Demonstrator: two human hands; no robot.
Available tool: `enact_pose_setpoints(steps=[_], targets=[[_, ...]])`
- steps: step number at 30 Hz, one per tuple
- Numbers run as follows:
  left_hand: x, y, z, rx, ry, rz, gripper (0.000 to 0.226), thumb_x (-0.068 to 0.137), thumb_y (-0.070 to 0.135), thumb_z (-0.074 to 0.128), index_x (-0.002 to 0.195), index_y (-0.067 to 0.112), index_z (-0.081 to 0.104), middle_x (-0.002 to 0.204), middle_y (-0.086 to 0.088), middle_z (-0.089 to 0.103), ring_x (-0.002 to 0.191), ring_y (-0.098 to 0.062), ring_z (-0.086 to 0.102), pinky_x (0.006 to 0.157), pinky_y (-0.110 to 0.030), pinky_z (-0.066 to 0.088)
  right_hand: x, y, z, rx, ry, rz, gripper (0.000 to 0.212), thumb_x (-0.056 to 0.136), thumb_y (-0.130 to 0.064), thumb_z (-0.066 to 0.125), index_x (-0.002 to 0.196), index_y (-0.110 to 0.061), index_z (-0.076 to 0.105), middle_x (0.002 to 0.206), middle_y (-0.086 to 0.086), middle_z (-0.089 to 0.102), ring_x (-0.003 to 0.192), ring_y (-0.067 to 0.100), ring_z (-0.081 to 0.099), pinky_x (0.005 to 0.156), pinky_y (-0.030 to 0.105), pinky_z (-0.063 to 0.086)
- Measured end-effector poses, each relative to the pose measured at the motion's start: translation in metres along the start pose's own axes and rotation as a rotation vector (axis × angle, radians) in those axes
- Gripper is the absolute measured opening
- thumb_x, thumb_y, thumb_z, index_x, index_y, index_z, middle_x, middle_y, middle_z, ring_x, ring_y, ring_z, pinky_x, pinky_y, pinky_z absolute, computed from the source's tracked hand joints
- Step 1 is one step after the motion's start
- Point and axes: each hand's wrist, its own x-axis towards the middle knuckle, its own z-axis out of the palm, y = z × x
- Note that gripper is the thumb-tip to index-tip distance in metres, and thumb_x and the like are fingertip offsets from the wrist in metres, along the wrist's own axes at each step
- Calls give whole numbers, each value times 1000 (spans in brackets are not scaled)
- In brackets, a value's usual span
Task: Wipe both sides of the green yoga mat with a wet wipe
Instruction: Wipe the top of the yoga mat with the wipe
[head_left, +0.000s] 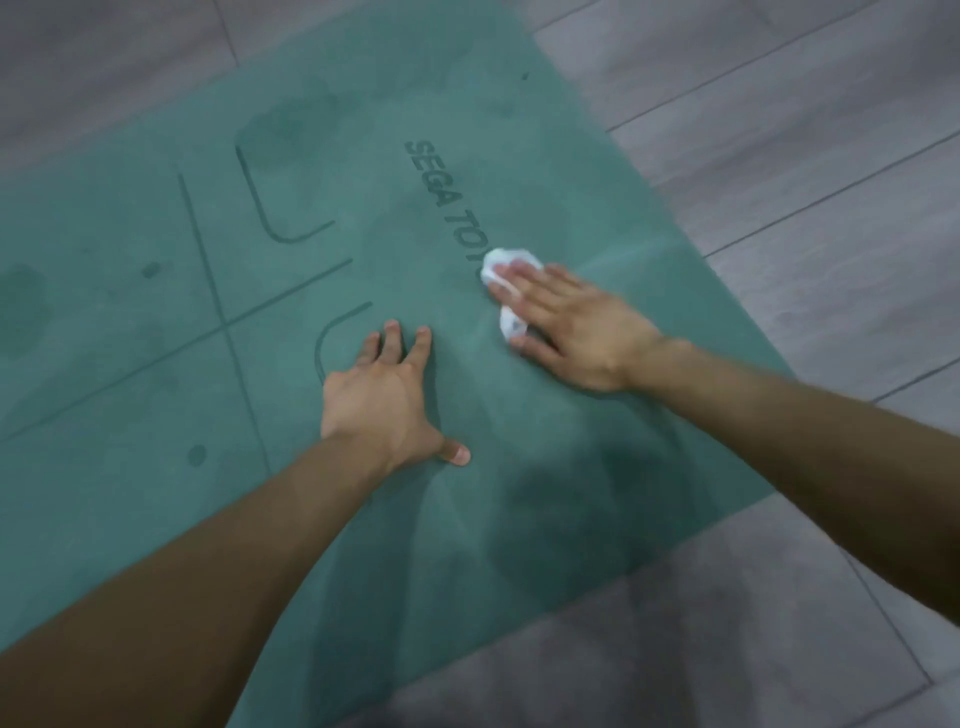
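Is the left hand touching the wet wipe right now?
Apart. Head view: left hand rests flat on the yoga mat, with bare mat between its fingers and the wet wipe under the right hand.

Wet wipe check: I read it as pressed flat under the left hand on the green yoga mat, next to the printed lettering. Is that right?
Not quite: the hand is wrong. In the head view the wet wipe is pressed flat under the right hand on the green yoga mat, next to the printed lettering. The left hand rests on the mat, holding nothing.
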Motion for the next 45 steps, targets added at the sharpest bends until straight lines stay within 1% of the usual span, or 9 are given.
enact_pose_setpoints(steps=[4, 10, 17, 24, 29, 32, 37, 40, 45], targets=[[1, 1, -2, -3, -9, 1, 161, 48, 89, 81, 168, 31, -8, 177, -2, -4, 164, -21, 4, 117, -47, 38, 37, 68, -27, 65, 57, 608, 76, 108, -56, 12, 169, -12, 6, 177, 8, 1, 163, 23, -2, 132, 43, 0], [2, 0, 0, 7, 4, 6, 160, 47, 91, 80, 168, 32, -8, 177, 0, -5, 164, -20, 4, 114, -49, 40, 46, -16, 9, 16, -42, -107, 71, 110, -54, 18, 169, -18, 8, 176, 2, 6, 163, 16, -1, 132, 36, 0], [1, 1, -1, 13, -10, 13, 161, 48, 91, 79, 167, 31, -11, 177, -2, -7, 164, -22, 2, 112, -49, 43, 52, 74, -27, 77, 77, 677, 69, 111, -48, 13, 168, -10, 6, 176, 10, -1, 163, 24, -4, 132, 40, -2], [4, 0, -1, 9, -6, 16, 162, 45, 92, 80, 168, 30, -6, 177, -4, -2, 164, -23, 6, 115, -48, 41, 42, -31, 2, 169, 114, 39, 53, 110, -25, 44, 161, -14, 40, 168, 5, 37, 158, 22, 27, 131, 36, 17], [4, 1, -3, -11, -28, 13, 163, 45, 90, 82, 168, 29, -5, 177, -5, -1, 163, -27, 8, 117, -49, 38, -16, -28, -24, 187, 204, 152, 36, 93, -8, 60, 124, -19, 74, 130, 1, 72, 124, 29, 63, 102, 43, 55], [4, 3, -6, -18, -30, 10, 163, 45, 87, 86, 169, 26, -2, 177, -9, 3, 163, -31, 10, 118, -50, 36, -45, -41, -33, 165, 94, 264, 28, 91, -10, 60, 117, -20, 67, 110, 5, 73, 106, 33, 63, 81, 44, 56], [1, -3, -3, -21, -2, 19, 162, 44, 92, 81, 169, 26, 1, 176, -11, 5, 162, -32, 12, 120, -49, 34, -65, -59, -51, 207, -20, 356, 42, 89, -7, 61, 130, -16, 61, 121, 10, 67, 113, 35, 62, 90, 44, 54], [-5, -10, -1, 15, -7, 84, 144, 60, 91, 73, 169, 23, 7, 175, -16, 9, 161, -35, 15, 119, -49, 36, -60, -62, -68, 149, -55, 303, 30, 91, -5, 62, 119, -15, 68, 116, 7, 61, 99, 38, 65, 81, 46, 55], [-42, -28, -50, -32, -29, 197, 48, 95, 47, 67, 135, 21, 63, 135, -10, 63, 127, -33, 62, 97, -40, 51, -40, -80, -141, 91, -129, 279, 24, 96, -10, 60, 118, -15, 67, 115, 10, 56, 91, 42, 64, 75, 42, 49]])
